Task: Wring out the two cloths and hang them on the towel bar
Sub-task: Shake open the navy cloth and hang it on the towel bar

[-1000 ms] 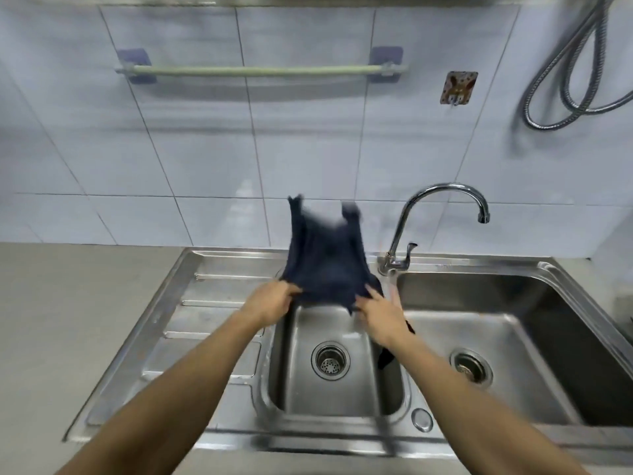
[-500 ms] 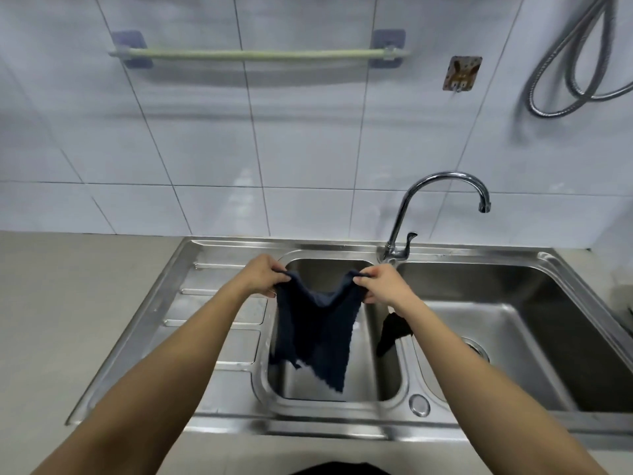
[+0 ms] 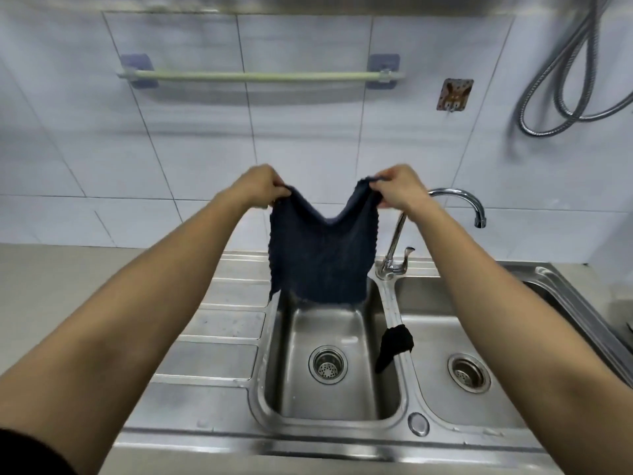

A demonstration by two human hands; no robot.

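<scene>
A dark blue cloth (image 3: 320, 255) hangs spread open above the small left basin. My left hand (image 3: 262, 186) pinches its upper left corner and my right hand (image 3: 397, 186) pinches its upper right corner, both raised in front of the tiled wall. A second, black cloth (image 3: 394, 344) lies draped over the divider between the two basins. The pale green towel bar (image 3: 260, 76) is fixed to the wall above my hands and carries nothing.
The steel sink (image 3: 212, 358) has a ribbed drainboard on the left and a larger basin on the right. A curved chrome tap (image 3: 455, 200) stands behind the divider. A wall hook (image 3: 455, 94) and a looped metal hose (image 3: 561, 97) hang at the upper right.
Both hands have lifted the blue cloth from basin level up toward the towel bar, and it now hangs spread wider. The black cloth has stayed on the divider.
</scene>
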